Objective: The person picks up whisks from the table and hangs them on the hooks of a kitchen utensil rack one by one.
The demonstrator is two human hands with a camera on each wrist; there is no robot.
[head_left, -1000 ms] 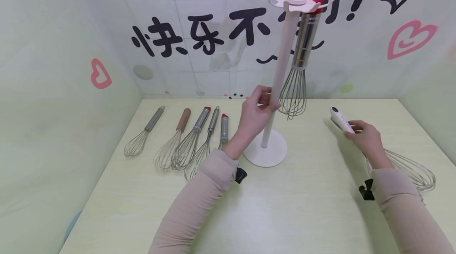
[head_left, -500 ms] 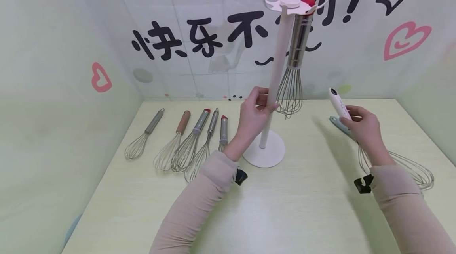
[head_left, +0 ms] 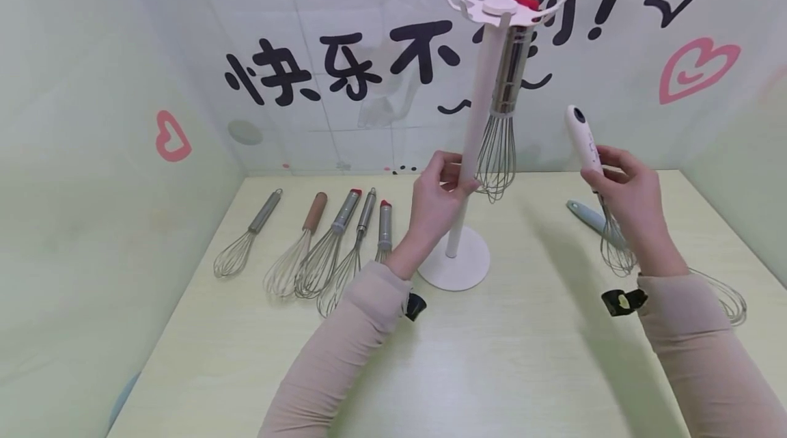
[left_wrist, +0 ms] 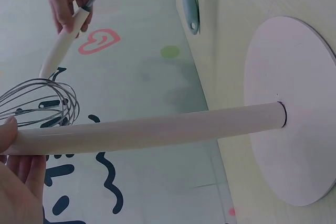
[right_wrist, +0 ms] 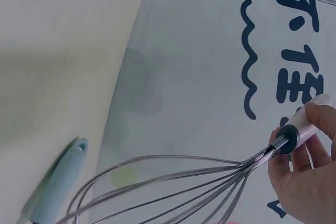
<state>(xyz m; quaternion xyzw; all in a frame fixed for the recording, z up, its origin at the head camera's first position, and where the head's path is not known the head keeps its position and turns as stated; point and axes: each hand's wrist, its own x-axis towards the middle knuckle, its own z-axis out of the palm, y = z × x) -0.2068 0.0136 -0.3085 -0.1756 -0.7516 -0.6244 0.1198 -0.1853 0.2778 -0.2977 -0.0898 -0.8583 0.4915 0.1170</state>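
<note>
My left hand (head_left: 439, 199) grips the white post (head_left: 481, 103) of a stand, thumb and fingers around it. The post rises from a round white base (head_left: 467, 274) to a ring of upturned hooks (head_left: 499, 7). On one hook at the right hangs a whisk with a steel handle (head_left: 512, 69) and a red end. At the right, my right hand (head_left: 630, 202) holds a white-handled whisk (head_left: 580, 134) raised over the table, handle end up and wires (right_wrist: 210, 182) down. In the left wrist view, that white handle (left_wrist: 65, 43) partly overlaps the hanging whisk's wires (left_wrist: 39, 103).
A blue-handled whisk (head_left: 587, 215) lies on the table (head_left: 492, 370) under my right hand, partly hidden by the arm. Several whisks lie at the left, among them one with a brown handle (head_left: 315, 212) and, farthest left, a grey-handled one (head_left: 266, 211). A printed cloth (head_left: 344, 144) backs the table.
My right hand has lifted the white-handled whisk up off the table, tipping it more upright and uncovering the blue handle beneath. My left hand keeps its grip on the post.
</note>
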